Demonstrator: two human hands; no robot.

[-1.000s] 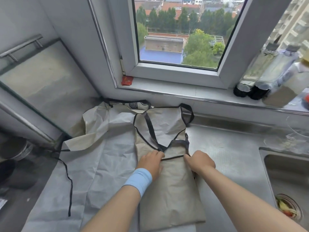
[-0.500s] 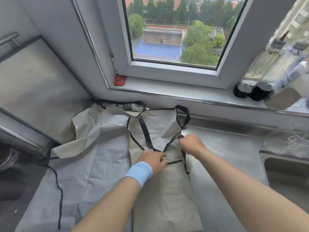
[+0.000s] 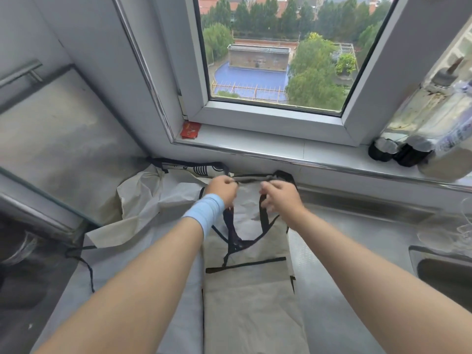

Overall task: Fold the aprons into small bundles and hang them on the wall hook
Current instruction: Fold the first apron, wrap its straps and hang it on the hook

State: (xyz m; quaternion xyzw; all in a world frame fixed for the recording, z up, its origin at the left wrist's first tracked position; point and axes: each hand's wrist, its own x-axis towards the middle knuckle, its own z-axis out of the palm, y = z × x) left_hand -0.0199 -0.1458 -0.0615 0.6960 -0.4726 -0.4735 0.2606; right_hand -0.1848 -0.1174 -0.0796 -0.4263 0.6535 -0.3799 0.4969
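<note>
Head view: a grey apron (image 3: 163, 251) lies spread on the table (image 3: 344, 290); beside it the left hand (image 3: 221, 189) and right hand (image 3: 281, 198) pinch the far top edge of the folded beige apron (image 3: 250, 297).

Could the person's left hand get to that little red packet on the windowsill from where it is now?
Probably yes. The red packet lies in the open on the sill, just beyond the left hand, nothing between them. But that hand is gripping the beige apron.
</note>
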